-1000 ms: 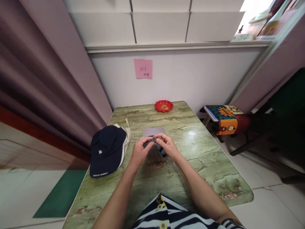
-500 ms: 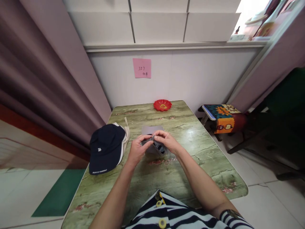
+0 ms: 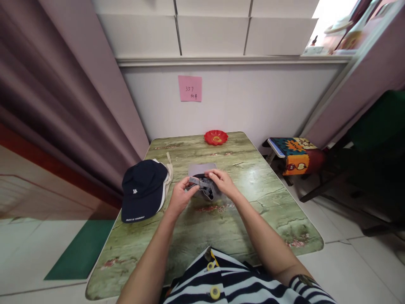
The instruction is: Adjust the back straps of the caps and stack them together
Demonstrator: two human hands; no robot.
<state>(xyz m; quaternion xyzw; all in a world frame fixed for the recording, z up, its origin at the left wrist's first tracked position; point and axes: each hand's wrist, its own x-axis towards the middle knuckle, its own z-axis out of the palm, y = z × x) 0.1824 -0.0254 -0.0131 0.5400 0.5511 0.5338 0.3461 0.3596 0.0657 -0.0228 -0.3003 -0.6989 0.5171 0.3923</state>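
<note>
A grey cap (image 3: pixel 202 169) lies at the middle of the table, its brim toward the wall and its strap side toward me. My left hand (image 3: pixel 183 193) pinches the grey strap at the cap's left. Fingers bent, my right hand (image 3: pixel 220 180) grips the cap's edge at the right of the opening. To the left of my hands sits a navy cap (image 3: pixel 144 190) with white lettering, on top of a white cap and a beige one that show only at their edges.
A red scalloped dish (image 3: pixel 215 137) stands at the back of the green wood-patterned table (image 3: pixel 253 236). On the wall behind hangs a pink note (image 3: pixel 190 88). A colourful covered stool (image 3: pixel 295 156) is beyond the table's right edge, and a purple curtain hangs at the left.
The fingertips of my two hands have moved apart. The grey strap now shows between them, and more of the cap's opening is visible. The view has shifted slightly.
</note>
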